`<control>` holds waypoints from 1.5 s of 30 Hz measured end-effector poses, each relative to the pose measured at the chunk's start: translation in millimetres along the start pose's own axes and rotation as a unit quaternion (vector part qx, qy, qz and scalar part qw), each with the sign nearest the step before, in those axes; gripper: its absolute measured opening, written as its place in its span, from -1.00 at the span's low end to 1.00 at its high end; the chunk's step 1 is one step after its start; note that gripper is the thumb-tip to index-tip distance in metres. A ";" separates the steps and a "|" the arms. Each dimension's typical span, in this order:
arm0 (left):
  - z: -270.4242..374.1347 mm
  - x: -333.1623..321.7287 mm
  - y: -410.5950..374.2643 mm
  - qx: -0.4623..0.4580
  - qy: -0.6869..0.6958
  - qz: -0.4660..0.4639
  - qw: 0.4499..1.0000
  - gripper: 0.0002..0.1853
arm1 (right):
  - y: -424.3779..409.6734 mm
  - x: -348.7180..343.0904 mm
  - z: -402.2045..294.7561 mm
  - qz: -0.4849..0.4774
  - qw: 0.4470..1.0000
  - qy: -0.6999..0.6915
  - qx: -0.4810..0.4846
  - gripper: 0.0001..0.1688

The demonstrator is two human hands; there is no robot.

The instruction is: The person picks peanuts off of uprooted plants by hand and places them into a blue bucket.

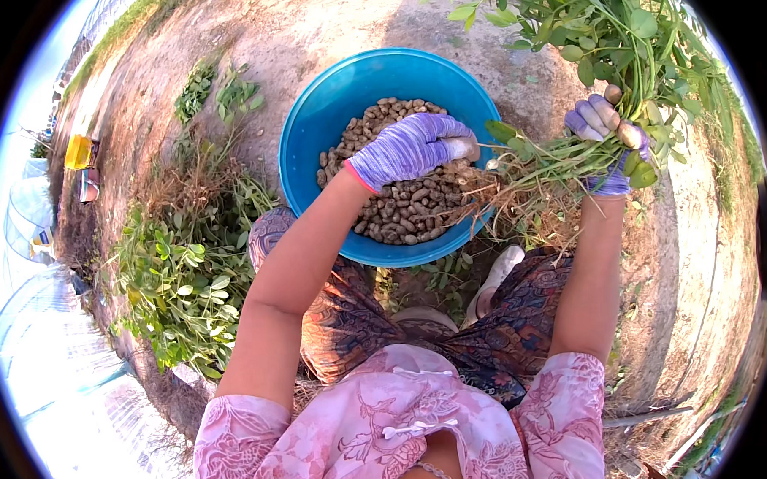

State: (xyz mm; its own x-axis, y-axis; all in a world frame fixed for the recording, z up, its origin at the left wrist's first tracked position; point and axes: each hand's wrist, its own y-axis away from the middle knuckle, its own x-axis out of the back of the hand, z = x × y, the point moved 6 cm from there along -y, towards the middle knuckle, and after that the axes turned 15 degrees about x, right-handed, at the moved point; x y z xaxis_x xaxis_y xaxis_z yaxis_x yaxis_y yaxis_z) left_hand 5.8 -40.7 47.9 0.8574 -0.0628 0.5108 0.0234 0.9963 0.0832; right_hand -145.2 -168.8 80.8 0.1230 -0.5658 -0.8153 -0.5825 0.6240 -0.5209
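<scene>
A blue plastic tub (pixel 313 121) holds a heap of harvested peanuts in their shells (pixel 414 213). Over the heap is my left hand (pixel 412 146), in a purple knit glove with a red cuff. Its fingers are curled together at the root ends (pixel 483 188) of a bundle of peanut plants; any pod between the fingertips is hidden. My right hand (pixel 607 127), gloved in purple with soiled fingertips, grips the green stems (pixel 558 160) to the right of the tub. The bundle's leaves (pixel 630 41) spread beyond that hand, while its roots hang over the tub's right rim.
Pulled plants lie in a leafy pile (pixel 176 278) on the bare soil at left. My knees straddle the tub's near side, with a pale shoe (pixel 496 277) below. Farther left are a yellow container (pixel 79 152) and clear plastic sheeting (pixel 64 358). A stick (pixel 646 417) lies lower right.
</scene>
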 end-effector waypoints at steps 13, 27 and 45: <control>-16.9 18.2 -2.4 0.071 -0.040 0.092 0.992 -0.77 | -0.2 2.7 -1.0 0.018 0.999 -0.014 0.024 -0.51; -7.0 -14.8 3.4 0.050 -0.138 -0.005 0.989 -0.77 | 1.0 10.0 -5.1 0.015 1.000 0.015 0.019 -0.52; -12.2 -18.3 1.4 0.083 0.121 -0.070 0.987 -0.73 | 0.9 -0.6 -22.3 0.030 0.997 0.008 0.070 -0.56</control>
State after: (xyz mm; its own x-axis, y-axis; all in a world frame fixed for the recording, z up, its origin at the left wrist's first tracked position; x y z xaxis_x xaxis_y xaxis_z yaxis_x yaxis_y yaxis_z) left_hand -3.6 -37.4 28.3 0.9498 -0.1624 0.2674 0.0824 0.9544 0.2868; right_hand -163.8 -179.9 86.5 0.0784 -0.5335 -0.8421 -0.4708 0.7248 -0.5030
